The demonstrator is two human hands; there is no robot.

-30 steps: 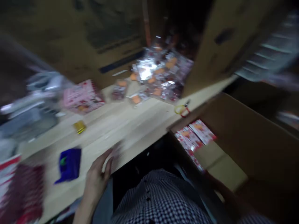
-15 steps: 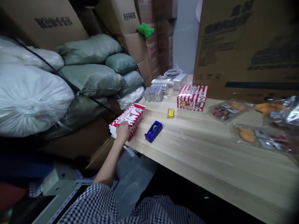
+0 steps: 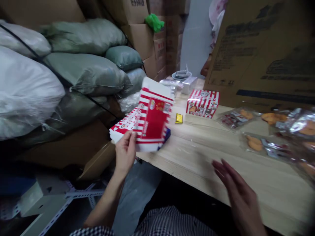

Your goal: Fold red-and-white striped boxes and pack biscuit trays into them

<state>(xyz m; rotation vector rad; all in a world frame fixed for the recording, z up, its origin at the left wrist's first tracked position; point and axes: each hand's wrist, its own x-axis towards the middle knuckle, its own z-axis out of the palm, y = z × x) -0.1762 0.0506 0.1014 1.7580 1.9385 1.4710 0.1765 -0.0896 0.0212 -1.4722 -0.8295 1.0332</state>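
My left hand [image 3: 125, 151] is closed on a flat red-and-white striped carton [image 3: 154, 116], lifted off a stack of the same flat cartons [image 3: 124, 126] at the table's left end. The raised carton hides most of a blue tape dispenser [image 3: 168, 133]. My right hand [image 3: 235, 186] hovers open above the wooden table [image 3: 197, 154] near its front edge, fingers stretched and motion-blurred, holding nothing. A made-up striped box [image 3: 203, 103] stands further back, with a small gold packet [image 3: 178, 118] in front of it.
Clear bags of snacks [image 3: 261, 142] lie at the right. A large cardboard box [image 3: 265, 52] stands behind them. Filled sacks [image 3: 81, 72] and stacked cardboard boxes are piled at the left. Silver trays [image 3: 183, 82] sit at the far end. Part of another person [image 3: 205, 68] shows behind the box.
My left hand has lifted one flat striped carton off the stack it was resting on. My right hand has come into view above the table.
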